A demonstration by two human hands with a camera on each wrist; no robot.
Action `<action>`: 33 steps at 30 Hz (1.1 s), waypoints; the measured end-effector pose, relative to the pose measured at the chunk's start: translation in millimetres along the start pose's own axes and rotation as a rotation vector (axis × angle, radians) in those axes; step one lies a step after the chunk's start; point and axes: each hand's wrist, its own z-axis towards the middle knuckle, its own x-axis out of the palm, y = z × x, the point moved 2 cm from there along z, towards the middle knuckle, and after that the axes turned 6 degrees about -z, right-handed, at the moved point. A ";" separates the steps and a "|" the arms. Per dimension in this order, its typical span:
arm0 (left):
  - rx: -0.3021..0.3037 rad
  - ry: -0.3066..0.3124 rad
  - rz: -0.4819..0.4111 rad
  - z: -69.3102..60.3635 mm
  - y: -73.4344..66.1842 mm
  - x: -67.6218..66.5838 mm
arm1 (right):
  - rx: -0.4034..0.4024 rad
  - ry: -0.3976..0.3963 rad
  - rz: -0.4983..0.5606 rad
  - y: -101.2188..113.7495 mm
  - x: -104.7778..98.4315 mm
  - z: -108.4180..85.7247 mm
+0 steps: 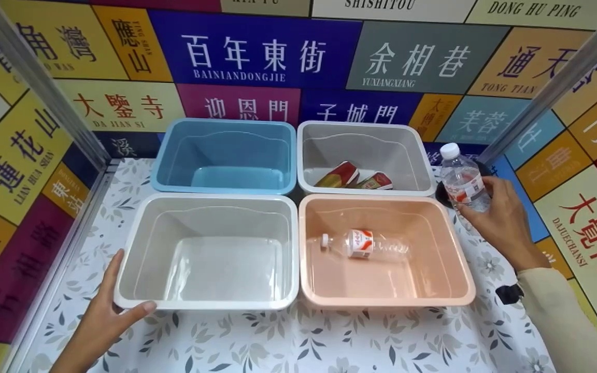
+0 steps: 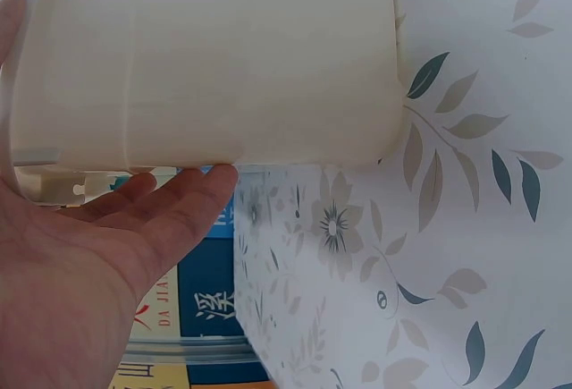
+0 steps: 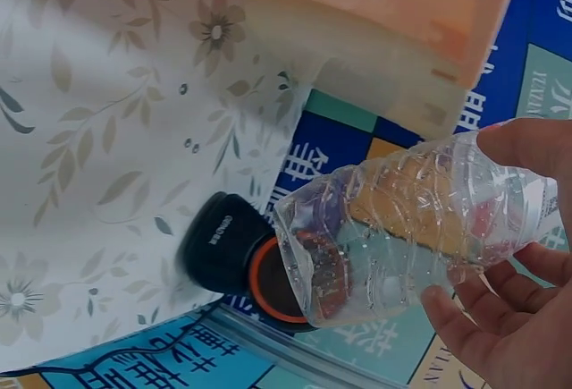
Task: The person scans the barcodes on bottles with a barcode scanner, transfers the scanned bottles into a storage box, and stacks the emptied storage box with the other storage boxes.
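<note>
My right hand (image 1: 508, 220) holds a clear plastic bottle (image 1: 464, 181) with a white cap, upright and slightly tilted, at the right of the grey bin (image 1: 428, 155). In the right wrist view, thumb and fingers of that hand (image 3: 527, 317) grip the bottle (image 3: 402, 228). My left hand (image 1: 104, 311) touches the near left corner of the white bin (image 1: 210, 304), its thumb at the front rim. The left wrist view shows the hand's (image 2: 98, 264) extended fingers against the bin's outer wall (image 2: 223, 67). Another bottle (image 1: 361, 243) lies in the peach bin (image 1: 386, 301).
A blue bin (image 1: 226, 190) stands at the back left. Two red and gold items (image 1: 341, 175) lie inside the grey bin. Behind the held bottle is a dark round device (image 3: 228, 241) with an orange ring and a cable. Sign-covered panels (image 1: 257, 46) surround the flowered tabletop (image 1: 236, 342).
</note>
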 end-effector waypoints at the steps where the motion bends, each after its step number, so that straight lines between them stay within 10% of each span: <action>1: -0.002 -0.001 0.002 0.0 0.0 -0.2 | 0.010 0.004 -0.001 -1.1 1.0 -0.1; 33: -0.003 -0.009 0.016 -0.3 -1.0 -1.0 | 0.151 -0.032 0.007 -40.5 18.8 -14.8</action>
